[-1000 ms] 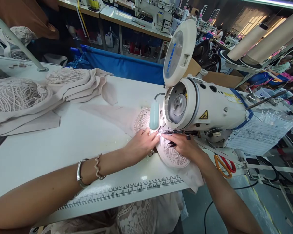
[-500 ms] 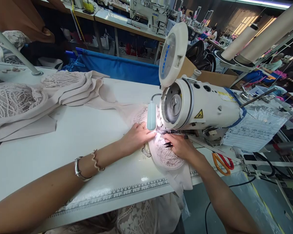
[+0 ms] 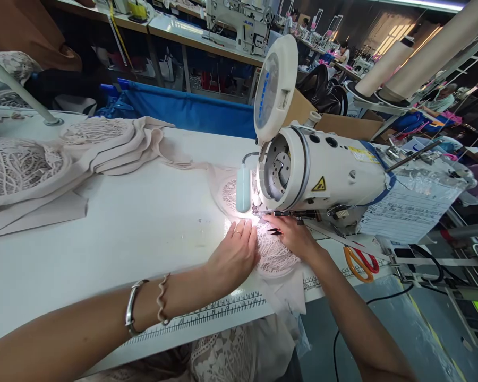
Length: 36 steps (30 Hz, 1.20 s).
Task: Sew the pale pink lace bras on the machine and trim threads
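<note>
A person's left hand (image 3: 235, 254) lies flat, fingers spread and gripping nothing, on a lace garment piece (image 3: 273, 253) at the near edge of the white tabletop (image 3: 143, 223), just in front of the needle area of a white sewing machine (image 3: 322, 172). Half a second ago this hand sat higher, its fingertips right under the machine's lamp (image 3: 243, 188); it has since slid back toward the person and now covers the near left part of the lace. The right hand (image 3: 292, 236) has stayed close under the machine head, fingers pressed together on the fabric with a small black clipper (image 3: 274, 231) showing at its fingertips; whether its grip is closed on the tool cannot be told. The piece itself seems to have fed away from the person, more of its pale fabric now lying beyond the lamp, which suggests the seam is advancing and the hands are re-placing themselves to steer the next stretch. Orange-handled scissors (image 3: 360, 262) rest on the tabletop to the right, and a pile of similar lace pieces (image 3: 43, 159) lies well apart at far left
</note>
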Available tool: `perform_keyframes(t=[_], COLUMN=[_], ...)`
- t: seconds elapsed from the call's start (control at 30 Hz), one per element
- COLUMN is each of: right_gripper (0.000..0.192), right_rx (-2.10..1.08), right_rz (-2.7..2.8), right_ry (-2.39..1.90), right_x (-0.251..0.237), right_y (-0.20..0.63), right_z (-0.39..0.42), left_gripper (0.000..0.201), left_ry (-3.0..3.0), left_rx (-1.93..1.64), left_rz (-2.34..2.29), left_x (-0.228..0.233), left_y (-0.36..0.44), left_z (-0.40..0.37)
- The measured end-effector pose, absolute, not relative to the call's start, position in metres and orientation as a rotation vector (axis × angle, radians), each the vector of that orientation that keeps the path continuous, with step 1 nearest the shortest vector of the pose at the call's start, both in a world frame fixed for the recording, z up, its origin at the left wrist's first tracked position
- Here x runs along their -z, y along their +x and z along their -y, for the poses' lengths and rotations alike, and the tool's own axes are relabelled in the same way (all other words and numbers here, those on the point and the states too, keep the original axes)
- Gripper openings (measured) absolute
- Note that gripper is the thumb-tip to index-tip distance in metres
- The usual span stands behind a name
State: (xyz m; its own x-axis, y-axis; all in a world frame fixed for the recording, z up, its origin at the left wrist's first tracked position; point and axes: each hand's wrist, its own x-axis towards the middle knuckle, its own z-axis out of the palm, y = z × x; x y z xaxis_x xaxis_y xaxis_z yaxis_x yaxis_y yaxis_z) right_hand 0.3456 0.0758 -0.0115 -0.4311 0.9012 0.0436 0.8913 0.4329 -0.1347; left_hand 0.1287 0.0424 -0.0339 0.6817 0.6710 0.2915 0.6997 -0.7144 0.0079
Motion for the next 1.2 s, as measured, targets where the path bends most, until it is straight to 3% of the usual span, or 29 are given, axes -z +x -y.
perform_keyframes(t=[0.33,0.6,0.83,1.07,1.2], right_gripper=[0.069,0.061,0.061,0.057,0.057], right_rx=[-0.065,-0.076,-0.052,-0.134,-0.162], right_rz=[2.699,2.668,2.656,2.494,2.395], right_ry=[-1.489,-1.502,-1.524,-1.374,-1.253], right_x=[0.007,0.004,0.006,0.021,0.028], right_y=[0.340,0.333,0.328,0.333,0.341], right_z=[-0.070,-0.069,-0.067,-0.070,-0.070], left_gripper=[0.056,0.037,0.034,0.029,0.024], left_ry=[-2.931,-3.043,-3.120,-3.095,-3.163], left_rx=[0.510,0.597,0.515,0.866,0.748], left_rz=[0.874,0.779,0.764,0.982,0.954], left_x=[0.043,0.026,0.010,0.020,0.028], left_y=[0.104,0.087,0.078,0.111,0.112], left_z=[-0.067,-0.094,-0.120,-0.073,-0.063])
